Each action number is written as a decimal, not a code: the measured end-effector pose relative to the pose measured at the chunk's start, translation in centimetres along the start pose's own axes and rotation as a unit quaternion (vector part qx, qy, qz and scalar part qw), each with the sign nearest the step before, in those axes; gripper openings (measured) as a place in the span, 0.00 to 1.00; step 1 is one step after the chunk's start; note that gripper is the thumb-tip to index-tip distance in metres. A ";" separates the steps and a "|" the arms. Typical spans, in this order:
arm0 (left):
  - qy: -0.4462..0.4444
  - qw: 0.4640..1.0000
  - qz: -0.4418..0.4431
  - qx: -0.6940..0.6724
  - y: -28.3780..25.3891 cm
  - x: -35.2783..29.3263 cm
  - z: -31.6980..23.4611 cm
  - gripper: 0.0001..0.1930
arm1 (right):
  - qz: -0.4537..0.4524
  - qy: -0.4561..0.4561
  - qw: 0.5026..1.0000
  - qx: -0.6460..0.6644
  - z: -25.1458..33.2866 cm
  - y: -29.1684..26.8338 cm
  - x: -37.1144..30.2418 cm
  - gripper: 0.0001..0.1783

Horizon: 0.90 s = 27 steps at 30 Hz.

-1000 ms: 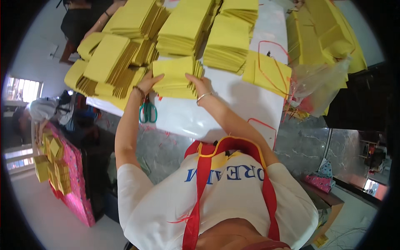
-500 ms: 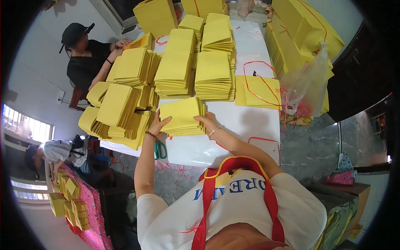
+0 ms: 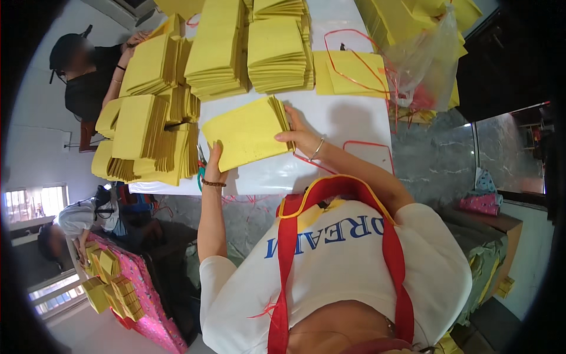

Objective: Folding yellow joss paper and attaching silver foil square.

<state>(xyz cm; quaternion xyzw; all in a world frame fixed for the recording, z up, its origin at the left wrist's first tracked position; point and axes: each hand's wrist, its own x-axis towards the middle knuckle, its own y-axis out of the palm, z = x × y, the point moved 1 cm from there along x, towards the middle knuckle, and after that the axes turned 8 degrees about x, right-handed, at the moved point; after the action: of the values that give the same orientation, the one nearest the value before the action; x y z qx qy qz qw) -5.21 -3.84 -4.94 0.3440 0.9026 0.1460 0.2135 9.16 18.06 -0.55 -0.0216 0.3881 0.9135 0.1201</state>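
The left hand and right hand, each in a thumb-and-fingers grip, pinch opposite ends of a rectangular bundle of folded yellow sheets over the glossy white tabletop.

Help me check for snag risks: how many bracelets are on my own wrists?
2: a brown beaded bracelet by the left hand, and a silvery bangle by the right hand. No others show.

Head view, steeply downward, wide fisheye
The left camera of a head-worn pair looks over the wearer's white shirt onto the worktop, fairly near the yellow bundle, with straight edges bending toward the rim.
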 end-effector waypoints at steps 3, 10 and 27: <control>0.021 1.000 0.019 -0.013 0.7 -1.5 0.1 0.27 | 0.039 -0.011 0.999 -0.003 0.0 -0.9 -0.2 0.50; 0.126 0.939 0.065 0.313 4.0 -1.9 -1.1 0.62 | 0.136 -0.117 0.904 -0.388 0.3 -5.9 0.7 0.62; 0.135 0.925 0.095 0.342 4.4 -1.9 -4.3 0.50 | -0.014 0.061 0.997 0.054 -1.0 -4.8 -1.4 0.29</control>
<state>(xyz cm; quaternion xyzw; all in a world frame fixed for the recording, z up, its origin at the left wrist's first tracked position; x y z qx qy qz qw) -3.56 -2.45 1.11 0.4573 0.8811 -0.1067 -0.0556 11.57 20.33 -4.46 -0.0760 0.4432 0.8863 0.1104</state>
